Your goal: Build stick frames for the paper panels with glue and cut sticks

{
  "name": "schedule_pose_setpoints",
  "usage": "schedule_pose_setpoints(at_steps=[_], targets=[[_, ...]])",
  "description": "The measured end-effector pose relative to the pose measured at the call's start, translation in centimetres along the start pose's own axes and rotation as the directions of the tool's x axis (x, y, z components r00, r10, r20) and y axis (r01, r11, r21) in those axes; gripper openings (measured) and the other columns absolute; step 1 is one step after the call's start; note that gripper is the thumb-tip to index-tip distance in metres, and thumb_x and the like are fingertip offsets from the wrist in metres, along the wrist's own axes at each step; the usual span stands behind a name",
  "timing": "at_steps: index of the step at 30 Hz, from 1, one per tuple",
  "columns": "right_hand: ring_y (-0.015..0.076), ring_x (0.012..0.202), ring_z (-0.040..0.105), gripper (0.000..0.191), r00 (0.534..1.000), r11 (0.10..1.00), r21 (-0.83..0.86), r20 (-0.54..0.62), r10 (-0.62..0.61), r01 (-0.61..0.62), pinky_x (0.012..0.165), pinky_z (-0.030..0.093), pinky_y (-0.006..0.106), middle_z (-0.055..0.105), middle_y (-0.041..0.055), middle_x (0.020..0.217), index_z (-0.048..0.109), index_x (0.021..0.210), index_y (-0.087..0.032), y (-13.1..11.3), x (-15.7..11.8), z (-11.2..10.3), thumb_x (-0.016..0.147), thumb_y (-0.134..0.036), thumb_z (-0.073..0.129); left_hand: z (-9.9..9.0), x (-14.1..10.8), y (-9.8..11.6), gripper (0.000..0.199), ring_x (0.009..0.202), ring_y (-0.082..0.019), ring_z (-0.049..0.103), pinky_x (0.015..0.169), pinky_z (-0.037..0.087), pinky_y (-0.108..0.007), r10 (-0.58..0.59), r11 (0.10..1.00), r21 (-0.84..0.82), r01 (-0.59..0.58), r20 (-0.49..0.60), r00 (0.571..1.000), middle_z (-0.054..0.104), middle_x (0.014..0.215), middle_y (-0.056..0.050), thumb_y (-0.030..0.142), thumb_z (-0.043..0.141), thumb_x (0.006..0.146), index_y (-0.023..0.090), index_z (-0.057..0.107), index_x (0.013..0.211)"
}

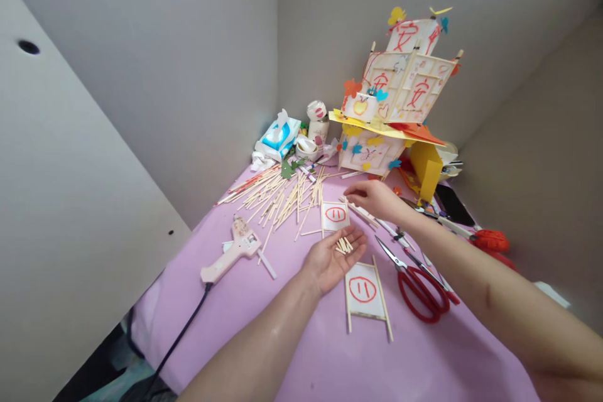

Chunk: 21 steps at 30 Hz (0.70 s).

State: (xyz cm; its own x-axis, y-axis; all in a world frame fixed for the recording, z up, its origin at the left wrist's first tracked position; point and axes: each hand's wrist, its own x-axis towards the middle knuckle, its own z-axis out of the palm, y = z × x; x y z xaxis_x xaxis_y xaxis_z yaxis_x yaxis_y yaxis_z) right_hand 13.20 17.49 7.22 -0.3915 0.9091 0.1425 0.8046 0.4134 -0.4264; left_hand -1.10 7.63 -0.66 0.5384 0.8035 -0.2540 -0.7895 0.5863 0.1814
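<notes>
My left hand [330,259] is palm up, cupped around several short wooden stick pieces [344,245]. Just beyond it lies a small stick-framed panel [335,216] with a red circled mark on white paper. A second framed panel [365,289] with the same kind of mark rests on the cloth nearer to me. My right hand [372,198] is low over the table, past the small panel and close to a few sticks [362,213]. Its fingers are bent together, and whatever is between the fingertips is hidden. Red-handled scissors [419,289] lie right of the nearer panel.
A pink glue gun [232,254] with a black cord lies left. Many long thin sticks [282,201] are spread behind. A decorated stick-and-paper house [391,100] stands at the back right, near a dark phone [454,204]. A wipes pack [279,137] sits in the corner.
</notes>
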Motion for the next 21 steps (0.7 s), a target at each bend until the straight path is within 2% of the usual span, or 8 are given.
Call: schedule_pose_setpoints(at_steps=[2, 4, 8, 12, 17, 21], targets=[[0.0131, 0.071, 0.063, 0.020, 0.995, 0.997, -0.044, 0.089, -0.053, 0.057, 0.067, 0.046, 0.023, 0.072, 0.0033, 0.085, 0.071, 0.091, -0.017, 1.2, 2.7, 0.7, 0.078, -0.019, 0.056, -0.1, 0.0, 0.0, 0.021, 0.096, -0.020, 0.064, 0.094, 0.047, -0.032, -0.004, 1.000, 0.001, 0.004, 0.006, 1.000, 0.067, 0.096, -0.011, 0.018, 0.059, 0.082, 0.008, 0.061, 0.101], [0.0131, 0.075, 0.063, 0.022, 0.991, 0.994, -0.070, 0.111, -0.070, 0.078, 0.069, 0.046, 0.022, 0.072, 0.0042, 0.088, 0.070, 0.094, -0.015, 1.8, 5.3, 1.5, 0.078, -0.015, 0.055, -0.1, 0.1, 0.0, 0.022, 0.097, -0.020, 0.064, 0.094, 0.047, -0.032, -0.003, 1.000, -0.002, 0.004, 0.017, 1.000, 0.066, 0.096, -0.011, 0.018, 0.059, 0.082, 0.008, 0.061, 0.102], [0.0157, 0.082, 0.062, 0.031, 0.979, 0.979, -0.139, 0.157, -0.127, 0.149, 0.074, 0.044, 0.023, 0.071, 0.0047, 0.095, 0.069, 0.102, -0.017, 1.1, 9.0, 3.5, 0.072, -0.011, 0.059, -0.1, 0.2, 0.0, 0.021, 0.095, -0.021, 0.065, 0.091, 0.049, -0.031, -0.005, 1.000, 0.008, 0.005, 0.006, 1.000, 0.066, 0.096, -0.011, 0.016, 0.058, 0.082, 0.007, 0.061, 0.101], [0.0204, 0.085, 0.062, 0.041, 0.967, 0.957, -0.213, 0.204, -0.152, 0.196, 0.072, 0.044, 0.025, 0.069, 0.0093, 0.099, 0.067, 0.106, -0.015, -0.5, 11.6, 5.2, 0.064, -0.013, 0.068, 0.1, 0.2, 0.1, 0.020, 0.093, -0.021, 0.065, 0.089, 0.049, -0.031, -0.007, 1.000, 0.012, 0.008, -0.023, 1.000, 0.066, 0.094, -0.011, 0.016, 0.058, 0.081, 0.006, 0.061, 0.099], [0.0196, 0.080, 0.061, 0.033, 0.970, 0.949, -0.252, 0.198, -0.143, 0.192, 0.069, 0.043, 0.024, 0.069, 0.0103, 0.094, 0.066, 0.100, -0.012, -2.1, 14.4, 7.1, 0.067, -0.018, 0.067, 0.2, 0.1, 0.1, 0.019, 0.090, -0.021, 0.066, 0.088, 0.049, -0.032, -0.008, 1.000, 0.017, 0.008, -0.030, 1.000, 0.067, 0.093, -0.012, 0.017, 0.057, 0.082, 0.006, 0.062, 0.097], [0.0185, 0.081, 0.061, 0.027, 0.969, 0.950, -0.227, 0.168, -0.181, 0.216, 0.070, 0.043, 0.024, 0.069, 0.0099, 0.093, 0.067, 0.097, -0.011, -3.5, 15.6, 8.3, 0.072, -0.022, 0.065, 0.2, 0.2, 0.0, 0.020, 0.089, -0.021, 0.066, 0.089, 0.048, -0.033, -0.001, 1.000, 0.019, 0.001, -0.009, 1.000, 0.067, 0.092, -0.013, 0.018, 0.055, 0.082, 0.006, 0.064, 0.095]])
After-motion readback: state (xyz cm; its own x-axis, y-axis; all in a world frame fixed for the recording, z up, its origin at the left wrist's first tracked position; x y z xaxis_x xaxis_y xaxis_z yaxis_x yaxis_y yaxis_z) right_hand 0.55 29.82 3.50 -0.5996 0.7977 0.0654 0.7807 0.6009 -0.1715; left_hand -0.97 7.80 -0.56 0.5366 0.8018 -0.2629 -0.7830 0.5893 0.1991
